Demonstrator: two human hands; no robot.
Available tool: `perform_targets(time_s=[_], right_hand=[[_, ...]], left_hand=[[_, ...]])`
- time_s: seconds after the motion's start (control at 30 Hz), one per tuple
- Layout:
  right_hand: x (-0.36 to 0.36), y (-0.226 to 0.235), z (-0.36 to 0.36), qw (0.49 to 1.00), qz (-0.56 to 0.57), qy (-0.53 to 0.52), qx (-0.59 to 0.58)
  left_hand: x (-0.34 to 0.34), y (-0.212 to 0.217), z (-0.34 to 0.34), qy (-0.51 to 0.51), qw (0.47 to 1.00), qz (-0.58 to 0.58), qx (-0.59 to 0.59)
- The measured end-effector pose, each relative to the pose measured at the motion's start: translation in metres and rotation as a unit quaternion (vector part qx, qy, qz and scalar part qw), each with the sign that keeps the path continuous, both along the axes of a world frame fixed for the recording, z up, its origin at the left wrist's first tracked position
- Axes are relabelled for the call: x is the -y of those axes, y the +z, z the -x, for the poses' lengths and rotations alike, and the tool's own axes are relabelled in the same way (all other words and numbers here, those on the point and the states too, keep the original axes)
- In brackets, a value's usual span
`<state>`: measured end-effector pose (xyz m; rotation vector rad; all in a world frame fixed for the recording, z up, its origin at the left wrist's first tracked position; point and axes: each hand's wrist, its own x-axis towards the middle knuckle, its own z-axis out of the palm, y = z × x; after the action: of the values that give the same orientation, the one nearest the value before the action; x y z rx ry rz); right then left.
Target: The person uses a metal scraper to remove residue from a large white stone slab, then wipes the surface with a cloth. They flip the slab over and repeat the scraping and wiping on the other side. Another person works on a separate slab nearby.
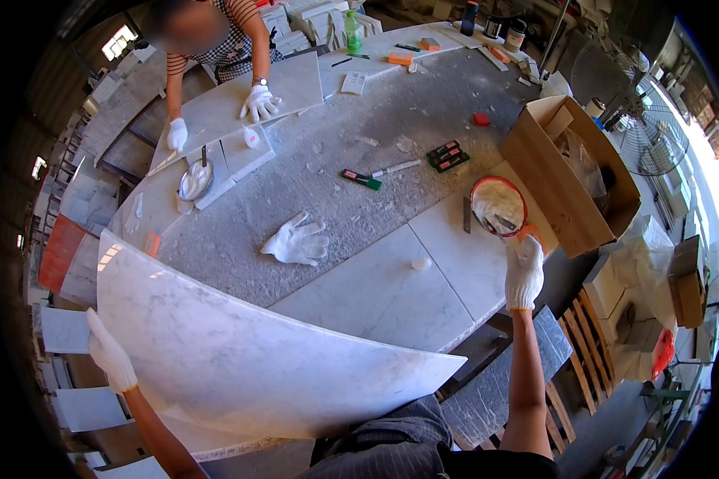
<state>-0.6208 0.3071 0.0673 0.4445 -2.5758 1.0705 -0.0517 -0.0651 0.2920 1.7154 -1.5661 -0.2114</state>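
I have the right hand [524, 271], in a white knitted glove, at the near rim of the red-rimmed bowl [525, 209]. Its fingers are drawn together, pointing at the metal spatula [506, 223] that sits in the off-white paste [495, 197]; I can't tell from here whether they pinch its handle. The veined white marble slab [248, 335] is nearer me than the bowl and well to its left, seemingly tilted. My left hand [110, 351], also gloved, lies along the slab's far-left edge with fingers extended; the thumb is hidden, so I can't tell how firmly it grips.

Just left of the bowl lies a dark metal scraper [466, 215]; beyond its right side stands an open cardboard box [555, 180]. A spare white glove [297, 239] lies farther left.

I judge the step in hand to be loading paste while steadying the slab. The next move, I think, calls for a sure pinch on the spatula, a clean lift over the rim, and an untroubled left-hand hold.
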Motion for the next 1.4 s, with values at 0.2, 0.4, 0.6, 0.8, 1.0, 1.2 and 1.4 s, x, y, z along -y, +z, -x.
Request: perform_targets(time_s=[0.2,0.4,0.6,0.8,1.0,1.2,1.4], right_hand=[[0.022,-0.009,0.033,0.970,-0.205,0.073,0.112],[0.027,-0.032,0.054,0.991,-0.132,0.034,0.009],[0.024,-0.041,0.063,0.998,0.051,0.020,0.034],[0.041,-0.053,0.072,0.989,0.075,0.031,0.122],[0.048,-0.062,0.085,0.987,0.039,0.043,0.148],[0.047,-0.071,0.090,0.965,0.104,0.036,0.239],[0.043,-0.074,0.095,0.953,0.150,0.032,0.261]], left_hand=[[-0.001,0.000,0.014,0.005,0.999,0.021,0.030],[0.008,-0.004,0.004,0.009,0.997,0.011,0.073],[0.010,-0.007,0.010,-0.003,0.997,0.029,0.068],[0.012,-0.009,0.005,-0.005,0.997,0.026,0.066],[0.013,-0.008,0.003,0.005,0.998,0.013,0.065],[0.009,-0.006,0.009,0.007,0.998,0.015,0.054],[0.007,-0.006,0.018,0.014,0.999,0.011,0.052]])
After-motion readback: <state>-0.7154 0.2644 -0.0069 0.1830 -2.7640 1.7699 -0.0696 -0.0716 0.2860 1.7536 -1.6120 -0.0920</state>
